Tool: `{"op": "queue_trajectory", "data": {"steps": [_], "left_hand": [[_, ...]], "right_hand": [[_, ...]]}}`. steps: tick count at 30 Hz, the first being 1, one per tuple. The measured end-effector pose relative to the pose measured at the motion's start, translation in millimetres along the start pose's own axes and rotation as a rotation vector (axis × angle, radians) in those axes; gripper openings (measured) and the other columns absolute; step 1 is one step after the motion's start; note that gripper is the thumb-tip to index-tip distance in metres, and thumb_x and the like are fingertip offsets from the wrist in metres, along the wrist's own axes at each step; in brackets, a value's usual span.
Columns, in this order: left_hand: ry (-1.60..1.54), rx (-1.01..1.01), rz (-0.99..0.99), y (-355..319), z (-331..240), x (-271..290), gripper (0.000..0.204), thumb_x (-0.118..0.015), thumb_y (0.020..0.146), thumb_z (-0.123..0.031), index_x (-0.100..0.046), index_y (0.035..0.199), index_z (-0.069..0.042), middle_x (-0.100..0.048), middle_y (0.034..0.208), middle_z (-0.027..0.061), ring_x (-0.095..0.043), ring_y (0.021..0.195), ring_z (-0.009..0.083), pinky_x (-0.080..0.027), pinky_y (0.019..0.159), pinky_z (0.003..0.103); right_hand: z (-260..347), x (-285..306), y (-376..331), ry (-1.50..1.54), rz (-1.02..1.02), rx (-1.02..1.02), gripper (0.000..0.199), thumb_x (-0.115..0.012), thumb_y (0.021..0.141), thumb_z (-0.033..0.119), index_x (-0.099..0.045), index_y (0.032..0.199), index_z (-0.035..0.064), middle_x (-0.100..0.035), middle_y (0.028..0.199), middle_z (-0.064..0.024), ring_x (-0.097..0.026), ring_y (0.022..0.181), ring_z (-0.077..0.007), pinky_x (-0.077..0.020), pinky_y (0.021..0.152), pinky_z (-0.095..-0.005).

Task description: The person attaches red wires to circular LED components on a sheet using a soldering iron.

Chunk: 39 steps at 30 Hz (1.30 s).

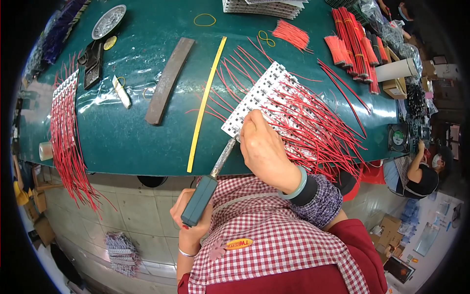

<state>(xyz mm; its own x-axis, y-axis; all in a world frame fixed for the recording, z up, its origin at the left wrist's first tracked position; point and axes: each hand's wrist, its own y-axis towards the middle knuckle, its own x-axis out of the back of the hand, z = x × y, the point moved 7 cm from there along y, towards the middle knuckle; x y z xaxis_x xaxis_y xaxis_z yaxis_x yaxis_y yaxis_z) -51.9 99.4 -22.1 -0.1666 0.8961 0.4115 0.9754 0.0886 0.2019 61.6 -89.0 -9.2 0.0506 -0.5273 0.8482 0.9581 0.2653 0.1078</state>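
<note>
My left grip (180, 209) wraps the iron (200, 201); whether my right grip (263, 148) pinches anything, I can't tell. I'd brace the board (255, 98) firmly.

We record printed lettering, mirrored for none of its length, on a yellow oval badge (239, 243) on the checked apron (279, 247). We find the round label (399, 137) on a black device (391, 144) too small to read.
</note>
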Motion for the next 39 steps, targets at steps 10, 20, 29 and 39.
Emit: {"op": "queue_trajectory", "data": {"steps": [10,20,29,39], "left_hand": [[-0.036,0.11,-0.042,-24,20,9,0.021,-0.069,0.069,0.008,-0.07,0.09,0.006,-0.069,0.085,0.0159,-0.07,0.073,0.0306,-0.054,0.063,0.034],[-0.047,0.143,-0.014,-28,23,5,0.022,-0.073,0.074,0.006,-0.07,0.096,0.006,-0.071,0.094,0.0183,-0.072,0.08,0.0318,-0.057,0.069,0.034],[-0.449,0.333,-0.282,-12,35,27,0.042,-0.066,0.08,0.013,-0.061,0.121,0.006,-0.068,0.107,0.0148,-0.057,0.06,0.0126,-0.045,0.052,0.026],[-0.695,0.353,-0.595,94,72,95,0.041,-0.064,0.083,0.004,-0.058,0.123,0.008,-0.067,0.107,0.0165,-0.046,0.051,0.0125,-0.037,0.045,0.025]], "right_hand": [[-2,-1,-1,0.033,-0.003,-0.006,0.011,-0.06,0.087,-0.006,-0.055,0.095,-0.0108,-0.052,0.103,-0.0231,-0.06,0.083,-0.0435,-0.0499,0.07,-0.0495],[-6,-2,-9,0.111,-0.016,0.014,0.013,-0.061,0.085,-0.007,-0.056,0.097,-0.0067,-0.05,0.103,-0.019,-0.059,0.088,-0.0391,-0.0501,0.074,-0.0456],[-19,44,-42,0.237,0.042,0.08,0.012,-0.063,0.084,-0.005,-0.061,0.095,-0.0043,-0.059,0.114,-0.019,-0.059,0.104,-0.0374,-0.051,0.088,-0.0432],[-115,92,22,-0.138,-0.074,-0.034,0.043,-0.072,0.085,0.008,-0.057,0.124,-0.0026,-0.057,0.122,-0.0227,-0.055,0.11,-0.0411,-0.0459,0.095,-0.0459]]}}
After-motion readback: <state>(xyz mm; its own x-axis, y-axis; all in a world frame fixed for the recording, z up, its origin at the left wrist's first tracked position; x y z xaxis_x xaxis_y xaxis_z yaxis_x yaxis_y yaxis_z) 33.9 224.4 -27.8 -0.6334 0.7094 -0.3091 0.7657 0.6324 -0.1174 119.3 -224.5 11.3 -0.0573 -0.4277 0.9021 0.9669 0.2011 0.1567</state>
